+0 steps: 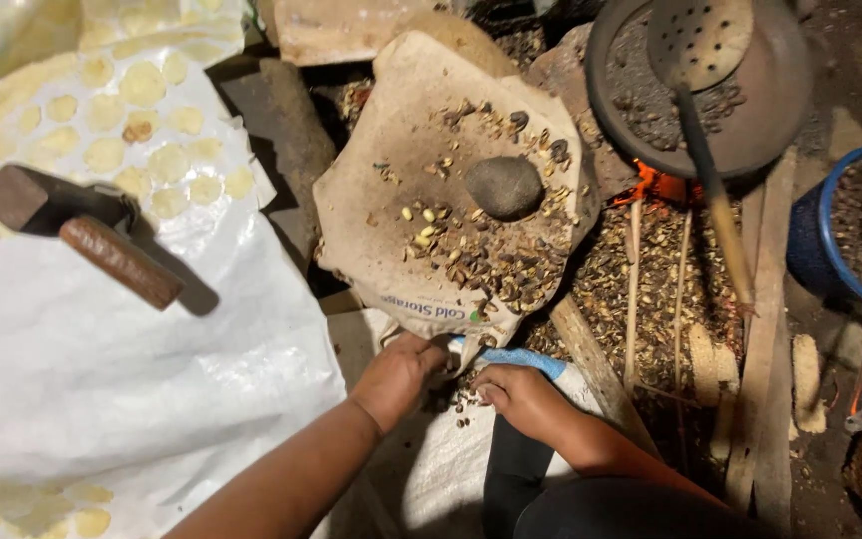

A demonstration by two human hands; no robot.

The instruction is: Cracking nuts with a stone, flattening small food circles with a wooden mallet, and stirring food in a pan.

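Our left hand [398, 374] and right hand [518, 394], fingers curled, pinch the sack [421, 210] edge; cracked shells [496, 262] heaped, few kernels [425, 228] sorted.

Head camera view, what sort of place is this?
Probably a rustic ground-level workspace for roasting and shelling nuts or seeds. A dark pan sits over glowing embers, a round stone rests on a sack strewn with shells, and both hands, left hand and right hand, work beside it.

Stone [504, 187] on sack [391, 200], mallet [82, 225] left, pan [750, 110] behind right.
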